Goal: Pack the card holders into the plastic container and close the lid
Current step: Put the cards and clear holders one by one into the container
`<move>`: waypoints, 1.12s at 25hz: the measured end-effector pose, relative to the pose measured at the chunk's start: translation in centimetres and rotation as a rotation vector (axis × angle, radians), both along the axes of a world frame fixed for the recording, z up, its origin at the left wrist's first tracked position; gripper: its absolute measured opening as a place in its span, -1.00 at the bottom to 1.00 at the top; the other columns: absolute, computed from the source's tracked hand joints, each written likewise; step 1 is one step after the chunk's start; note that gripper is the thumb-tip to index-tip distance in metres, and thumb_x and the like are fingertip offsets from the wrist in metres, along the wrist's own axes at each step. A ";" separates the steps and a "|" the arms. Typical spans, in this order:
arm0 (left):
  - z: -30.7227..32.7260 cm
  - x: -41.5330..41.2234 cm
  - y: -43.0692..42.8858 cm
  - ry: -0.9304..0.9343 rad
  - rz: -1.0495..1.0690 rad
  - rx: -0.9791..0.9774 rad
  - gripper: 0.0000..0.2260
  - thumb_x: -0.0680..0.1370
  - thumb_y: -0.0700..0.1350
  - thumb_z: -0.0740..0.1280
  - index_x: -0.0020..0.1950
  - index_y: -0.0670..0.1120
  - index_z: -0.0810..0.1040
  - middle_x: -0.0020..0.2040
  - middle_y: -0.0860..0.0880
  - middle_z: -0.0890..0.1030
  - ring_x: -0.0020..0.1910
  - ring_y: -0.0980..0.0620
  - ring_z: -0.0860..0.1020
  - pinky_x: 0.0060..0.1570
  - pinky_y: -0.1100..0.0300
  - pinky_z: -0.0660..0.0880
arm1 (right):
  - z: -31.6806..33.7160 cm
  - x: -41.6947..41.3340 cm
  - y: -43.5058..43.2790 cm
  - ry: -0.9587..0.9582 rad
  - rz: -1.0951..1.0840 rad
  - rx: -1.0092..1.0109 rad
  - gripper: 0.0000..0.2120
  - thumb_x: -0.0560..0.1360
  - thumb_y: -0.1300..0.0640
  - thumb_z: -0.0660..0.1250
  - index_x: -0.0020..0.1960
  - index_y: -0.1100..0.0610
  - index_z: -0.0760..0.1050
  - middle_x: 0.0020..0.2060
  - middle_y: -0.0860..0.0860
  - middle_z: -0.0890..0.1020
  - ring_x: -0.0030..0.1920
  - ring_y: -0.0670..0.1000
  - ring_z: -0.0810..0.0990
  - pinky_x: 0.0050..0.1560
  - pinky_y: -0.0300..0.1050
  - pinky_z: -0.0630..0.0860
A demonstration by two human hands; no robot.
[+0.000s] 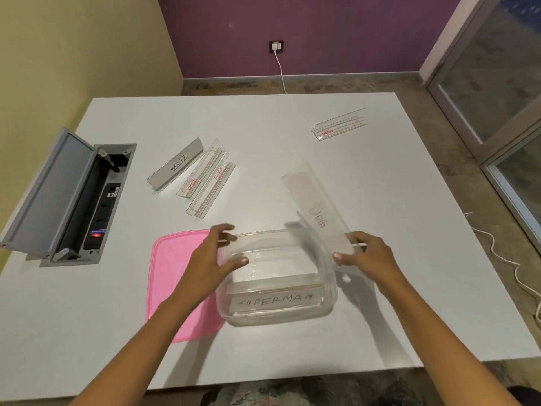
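A clear plastic container [329,300] stands near the table's front edge, with a "SUPERMAN" card holder [275,301] lying inside. My right hand [366,254] is shut on the near end of a clear "DOG" card holder [314,205], which slants up over the container's right rim. My left hand [213,253] hovers at the container's left rim with fingers spread, holding nothing. The pink lid [172,276] lies flat to the container's left, partly under my left arm. On the table farther back lie a "ZEBRA" holder [175,164], two clear holders [209,183] and one more clear holder [339,127].
An open grey power-socket box [73,197] is set into the table at the left, its flap tilted up. A white cable [497,250] trails on the floor past the right edge. The white table [292,118] has bare surface at the back middle.
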State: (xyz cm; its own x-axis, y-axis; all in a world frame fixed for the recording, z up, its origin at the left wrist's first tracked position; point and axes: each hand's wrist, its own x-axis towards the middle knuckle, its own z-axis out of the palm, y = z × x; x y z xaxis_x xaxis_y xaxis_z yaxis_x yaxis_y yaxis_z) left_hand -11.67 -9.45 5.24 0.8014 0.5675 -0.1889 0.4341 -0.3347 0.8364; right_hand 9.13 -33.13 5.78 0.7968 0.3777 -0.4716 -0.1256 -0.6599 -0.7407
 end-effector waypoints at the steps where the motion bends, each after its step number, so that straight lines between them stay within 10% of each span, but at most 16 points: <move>1: 0.2 -0.1 0.3 0.006 -0.018 0.021 -0.29 0.32 0.02 0.54 0.36 0.13 0.25 0.25 0.11 0.48 0.23 0.15 0.44 0.21 0.14 0.36 | 0.3 -1.2 0.5 -0.043 0.056 -0.019 -0.56 0.22 0.20 0.59 0.06 0.05 0.59 -0.07 -0.06 0.64 -0.13 -0.10 0.60 -0.15 -0.27 0.48; 4: 0.4 -0.7 0.5 -0.038 -0.040 0.170 -0.04 0.26 0.05 0.57 0.49 0.12 0.06 0.40 0.15 0.26 0.36 0.16 0.25 0.35 0.10 0.19 | 0.8 -3.7 1.3 -0.248 0.284 -0.120 -0.52 0.21 0.24 0.58 0.09 0.06 0.55 -0.01 -0.07 0.58 -0.04 -0.04 0.57 -0.04 -0.23 0.47; 8: -0.2 -2.0 -0.3 0.080 -0.224 0.430 -0.24 0.35 0.13 0.48 0.47 0.13 0.21 0.48 0.11 0.27 0.49 0.06 0.20 0.45 -0.03 0.07 | 0.7 -5.4 1.7 -0.544 0.573 -0.269 -0.52 0.28 0.29 0.45 0.18 0.09 0.50 0.09 -0.04 0.54 0.02 0.04 0.57 -0.03 -0.20 0.48; 16: -2.7 -3.4 -1.8 0.344 -0.439 0.645 -0.64 0.53 -0.01 0.32 0.32 0.19 0.43 0.33 0.21 0.49 0.53 0.13 0.12 0.50 -0.01 -0.23 | -1.3 -6.3 3.3 -0.508 0.810 -0.399 -0.54 0.34 0.39 0.28 0.21 0.14 0.47 0.12 0.02 0.50 -0.01 0.14 0.57 -0.05 -0.01 0.55; 28: -2.8 -2.7 -2.4 0.411 -0.478 0.694 -0.69 0.49 0.04 0.33 0.24 0.12 0.52 0.13 0.14 0.63 0.33 0.13 0.46 0.37 -0.04 -0.56 | -1.8 -7.6 3.4 -0.529 0.949 -0.609 -0.70 0.42 0.38 0.27 0.13 0.20 0.42 0.07 0.10 0.50 0.00 0.13 0.55 -0.25 -0.12 0.31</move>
